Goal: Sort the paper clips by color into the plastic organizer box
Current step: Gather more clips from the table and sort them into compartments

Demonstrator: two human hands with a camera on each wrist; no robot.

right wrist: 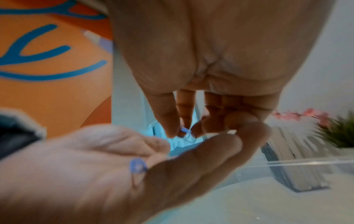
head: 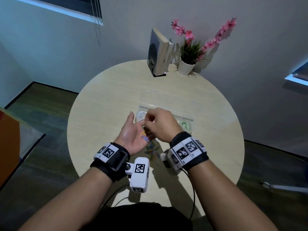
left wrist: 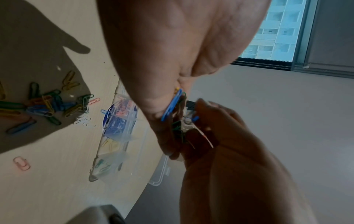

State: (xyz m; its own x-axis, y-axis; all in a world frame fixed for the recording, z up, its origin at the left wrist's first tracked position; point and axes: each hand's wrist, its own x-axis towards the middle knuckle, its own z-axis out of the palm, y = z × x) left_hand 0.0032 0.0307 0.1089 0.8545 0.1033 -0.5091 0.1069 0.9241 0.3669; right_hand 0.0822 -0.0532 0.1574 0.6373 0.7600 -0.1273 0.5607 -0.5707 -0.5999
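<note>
My left hand lies palm up over the table's middle, with a few blue and yellow paper clips resting in the palm. My right hand hovers over that palm with its fingers curled. In the right wrist view its thumb and forefinger pinch a blue clip above the left palm. The clear organizer box stands open just beyond the hands; it holds white clips and green clips. In the left wrist view its compartments show pink, blue, yellow and green clips.
A pile of loose mixed clips lies on the round table below the hands, and a single pink clip lies apart from it. Books in a stand and a potted plant occupy the far edge.
</note>
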